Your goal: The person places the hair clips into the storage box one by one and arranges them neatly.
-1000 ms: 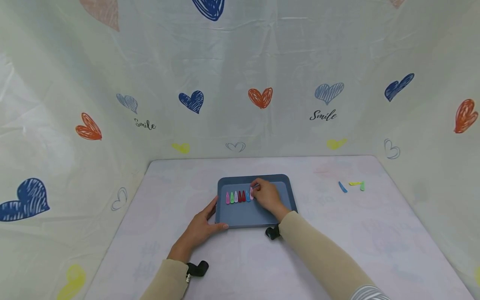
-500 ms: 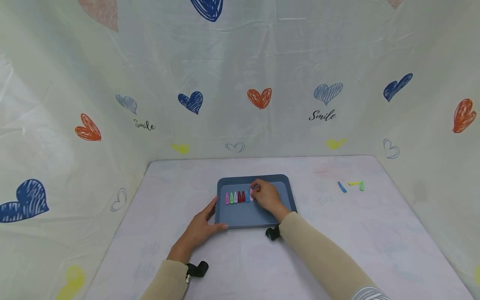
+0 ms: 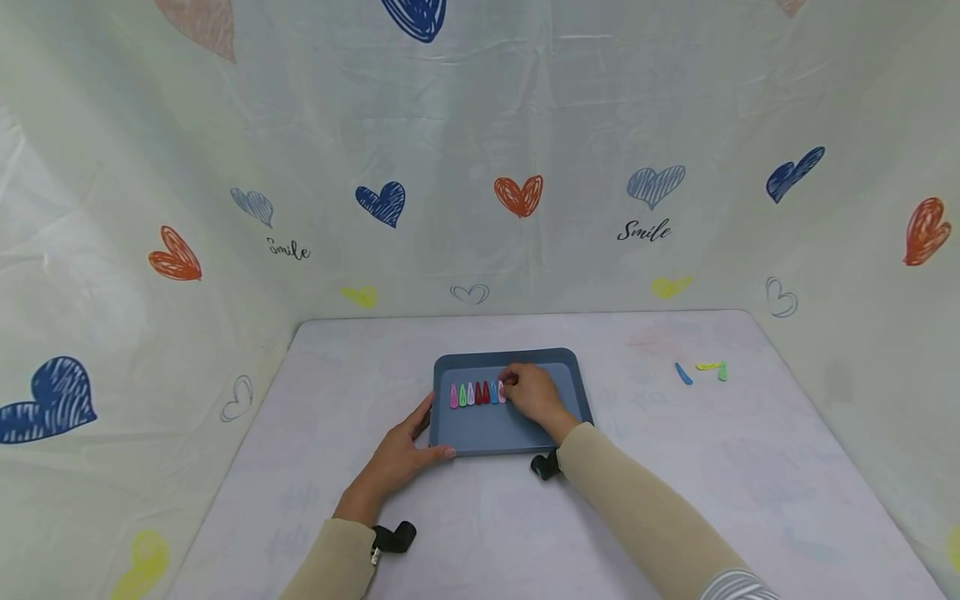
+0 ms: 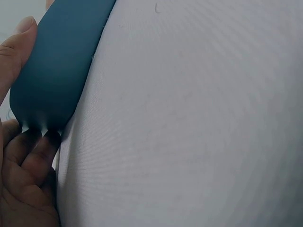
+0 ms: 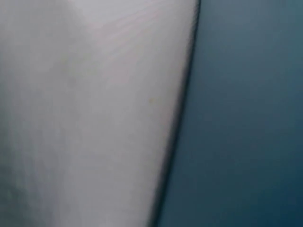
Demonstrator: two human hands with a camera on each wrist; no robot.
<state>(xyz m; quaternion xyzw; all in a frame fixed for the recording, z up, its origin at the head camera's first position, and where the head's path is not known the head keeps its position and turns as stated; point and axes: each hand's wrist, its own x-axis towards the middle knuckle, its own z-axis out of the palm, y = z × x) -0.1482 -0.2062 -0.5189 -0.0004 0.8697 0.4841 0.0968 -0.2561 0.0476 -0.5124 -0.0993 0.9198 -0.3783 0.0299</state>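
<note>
A blue-grey tray (image 3: 487, 435) lies on the table with a row of small hair clips: pink (image 3: 453, 397), green (image 3: 462, 396), pale (image 3: 470, 394), two red (image 3: 486, 392) and blue (image 3: 494, 392). At the row's right end, my right hand (image 3: 534, 396) pinches a light pink clip (image 3: 502, 393) against the tray floor. My left hand (image 3: 397, 460) grips the tray's front left corner, thumb at the front rim. In the left wrist view this hand's curled fingers (image 4: 31, 163) touch the tray wall (image 4: 59, 61). The right wrist view shows the tray (image 5: 246, 118), but no hand.
On the table's right side lie a blue clip (image 3: 683, 374), a yellow clip (image 3: 707, 367) and a green clip (image 3: 723, 372), the last two touching. Behind the table (image 3: 637, 500) hangs a pale curtain (image 3: 585, 258) printed with hearts.
The right hand's fingers have drawn slightly closer together over the light pink clip. The left hand and the tray have stayed in place.
</note>
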